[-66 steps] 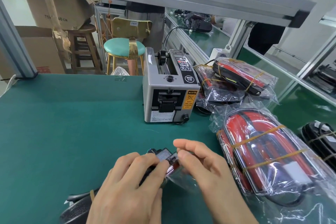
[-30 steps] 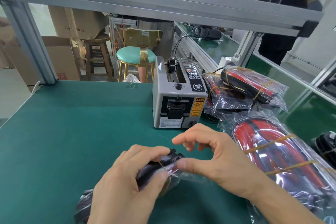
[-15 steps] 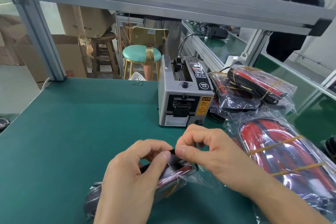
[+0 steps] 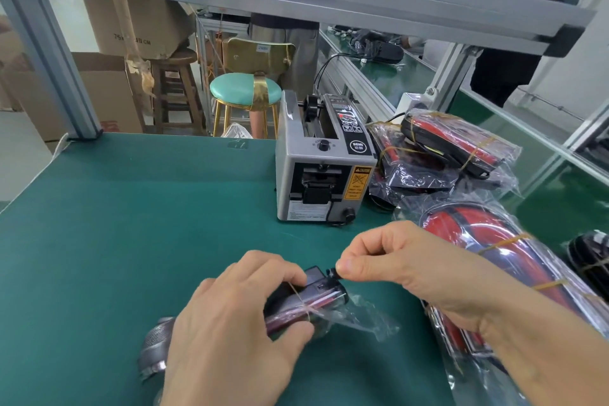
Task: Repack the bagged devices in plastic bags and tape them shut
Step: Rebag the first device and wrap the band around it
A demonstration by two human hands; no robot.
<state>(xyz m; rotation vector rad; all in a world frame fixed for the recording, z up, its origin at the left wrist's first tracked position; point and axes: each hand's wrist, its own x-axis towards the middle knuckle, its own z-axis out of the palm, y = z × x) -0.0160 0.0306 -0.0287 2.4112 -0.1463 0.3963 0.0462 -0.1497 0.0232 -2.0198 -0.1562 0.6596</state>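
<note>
Hands meet low at the near middle of the green table. The left hand is wrapped over a bagged device — dark with red stripes, lying on its side with a rubber band round it — fingers curled across its top, thumb underneath. The right hand pinches a small black part at the device's upper end between thumb and forefinger, the other fingers curled in. Loose clear plastic bag trails from the device toward the right, flat on the mat.

Just beyond the hands stands the grey tape dispenser, its front facing the person. Right of it, a pile of bagged devices; nearer, a large red bagged device lies under the right forearm and crowds that side to the table's right edge. Open mat stretches left and forward — from the hands to the aluminium post at the far left corner.
</note>
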